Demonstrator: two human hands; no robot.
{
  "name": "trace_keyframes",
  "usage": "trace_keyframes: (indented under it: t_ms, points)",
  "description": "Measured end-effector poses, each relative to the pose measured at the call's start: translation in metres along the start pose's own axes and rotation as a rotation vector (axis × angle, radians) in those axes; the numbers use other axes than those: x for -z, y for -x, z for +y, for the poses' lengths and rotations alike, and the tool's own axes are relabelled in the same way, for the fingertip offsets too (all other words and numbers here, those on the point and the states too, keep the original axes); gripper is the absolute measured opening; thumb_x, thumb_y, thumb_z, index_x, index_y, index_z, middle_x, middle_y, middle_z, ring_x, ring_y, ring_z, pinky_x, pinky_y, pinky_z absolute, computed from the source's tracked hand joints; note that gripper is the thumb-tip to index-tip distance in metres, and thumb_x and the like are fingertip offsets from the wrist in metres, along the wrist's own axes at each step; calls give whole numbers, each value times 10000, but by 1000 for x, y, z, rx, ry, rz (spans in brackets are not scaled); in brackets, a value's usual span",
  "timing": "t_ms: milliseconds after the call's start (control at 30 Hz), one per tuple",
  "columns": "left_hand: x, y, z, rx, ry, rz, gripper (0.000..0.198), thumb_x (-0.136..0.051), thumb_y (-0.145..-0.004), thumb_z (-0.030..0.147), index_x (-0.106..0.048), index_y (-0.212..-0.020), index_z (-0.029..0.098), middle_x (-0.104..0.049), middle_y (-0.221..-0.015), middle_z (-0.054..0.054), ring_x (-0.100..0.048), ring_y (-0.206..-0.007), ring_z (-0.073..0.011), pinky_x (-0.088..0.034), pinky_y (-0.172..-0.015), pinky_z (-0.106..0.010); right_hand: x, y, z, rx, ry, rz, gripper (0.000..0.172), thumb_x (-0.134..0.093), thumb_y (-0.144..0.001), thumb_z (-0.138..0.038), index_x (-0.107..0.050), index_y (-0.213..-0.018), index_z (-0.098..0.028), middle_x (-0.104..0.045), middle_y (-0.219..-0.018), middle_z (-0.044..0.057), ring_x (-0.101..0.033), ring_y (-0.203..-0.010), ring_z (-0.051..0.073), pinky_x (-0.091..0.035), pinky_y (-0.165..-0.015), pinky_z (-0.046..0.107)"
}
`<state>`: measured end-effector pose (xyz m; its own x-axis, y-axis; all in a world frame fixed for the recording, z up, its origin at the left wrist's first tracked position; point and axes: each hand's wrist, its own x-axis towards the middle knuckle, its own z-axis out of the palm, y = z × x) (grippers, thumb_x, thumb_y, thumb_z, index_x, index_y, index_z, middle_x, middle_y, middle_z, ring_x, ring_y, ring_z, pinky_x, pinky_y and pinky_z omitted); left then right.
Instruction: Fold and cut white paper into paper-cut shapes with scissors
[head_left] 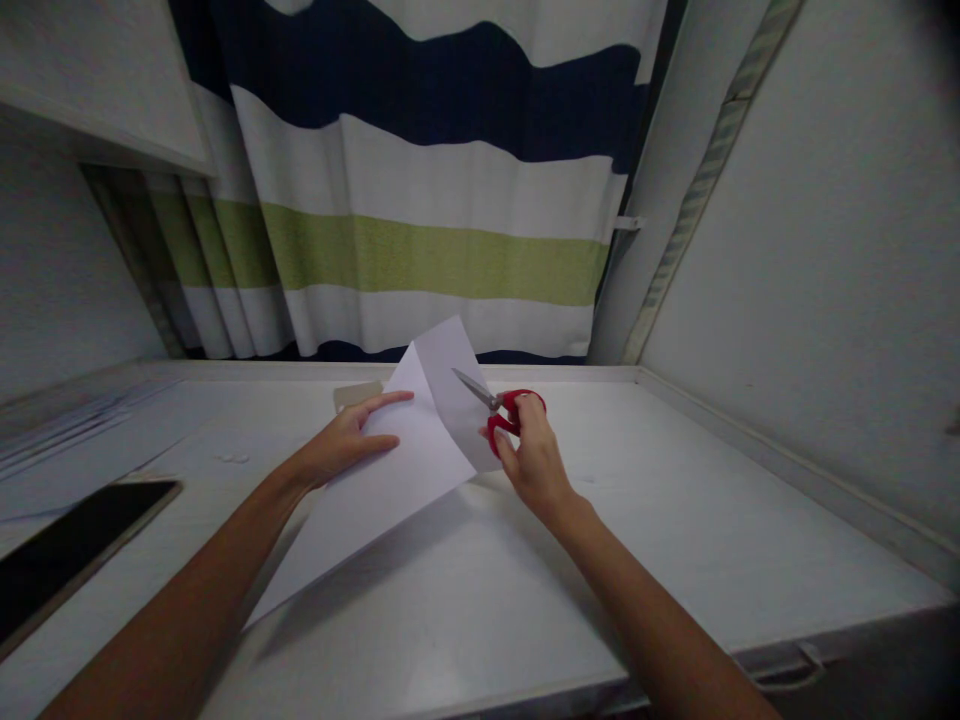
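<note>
A white sheet of paper (pixel 390 470) is raised at a slant above the table, with a crease near its far right and a flap bent up beyond it. My left hand (pixel 349 437) holds the sheet from the left, thumb and forefinger lying on its upper face; the other fingers are hidden. In my right hand (pixel 536 455) is a pair of scissors (pixel 474 388) with red handles. Its blades look closed and point up and left, in front of the bent flap. Whether they touch the paper I cannot tell.
A white table (pixel 675 520) carries everything. On the left lie a dark-screened tablet or phone (pixel 75 550) and some loose papers (pixel 75 440). Behind the sheet, a pale small object (pixel 357 394) is partly hidden. A striped curtain (pixel 450 180) hangs at the back; a wall (pixel 825 250) bounds the right.
</note>
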<state>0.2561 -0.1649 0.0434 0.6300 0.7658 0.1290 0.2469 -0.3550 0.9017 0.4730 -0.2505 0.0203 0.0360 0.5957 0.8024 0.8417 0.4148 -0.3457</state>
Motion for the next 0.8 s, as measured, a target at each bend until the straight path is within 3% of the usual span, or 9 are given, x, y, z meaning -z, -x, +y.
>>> trace_keyframes:
  t_ms: [100,267,433,600,700,800]
  points:
    - [-2,0,2,-6,-10,-4,606,-568,-667,331,-376,-1231,216,-505,-1165,-70,-565,-892,-214,-480,-692,-273,-1,1,-4,0,-28,-103,276,-482,-741,-203,-385,-988,-127,-420,-965,136,-423,-918,230,-394,-803,407]
    - [-3,-1,2,-21,-29,4,607,-565,-656,323,-379,-1223,209,-481,-1193,-67,-543,-949,-227,-465,-738,-289,1,3,-5,-127,-123,-181,729,-676,-533,-403,-296,-1076,-98,-375,-977,134,-401,-920,260,-374,-802,439]
    - [3,0,3,-37,-84,16,590,-552,-674,307,-373,-1231,232,-409,-1265,-56,-517,-991,-223,-453,-759,-277,18,0,-11,-306,-674,-598,400,-443,-759,-443,-354,-1046,-178,-398,-810,28,-404,-644,110,-404,-598,260]
    - [8,1,2,-57,-115,56,633,-558,-661,286,-352,-1257,234,-429,-1253,-62,-518,-991,-231,-435,-797,-309,34,-6,-19,-348,-855,-390,524,-483,-670,-590,-384,-998,-193,-383,-809,18,-385,-622,97,-373,-549,232]
    - [9,0,0,-44,-98,58,653,-568,-648,298,-352,-1261,235,-438,-1251,-53,-521,-991,-234,-431,-805,-310,37,-6,-22,-351,-1099,-590,611,-306,-664,-706,-441,-929,-172,-412,-755,23,-389,-567,95,-373,-519,247]
    - [10,1,2,-41,-69,22,651,-584,-650,313,-358,-1257,249,-437,-1257,-36,-512,-1006,-229,-430,-808,-286,37,-5,-20,-480,-1166,-790,541,-360,-690,-654,-468,-862,-152,-411,-688,9,-376,-533,83,-348,-484,234]
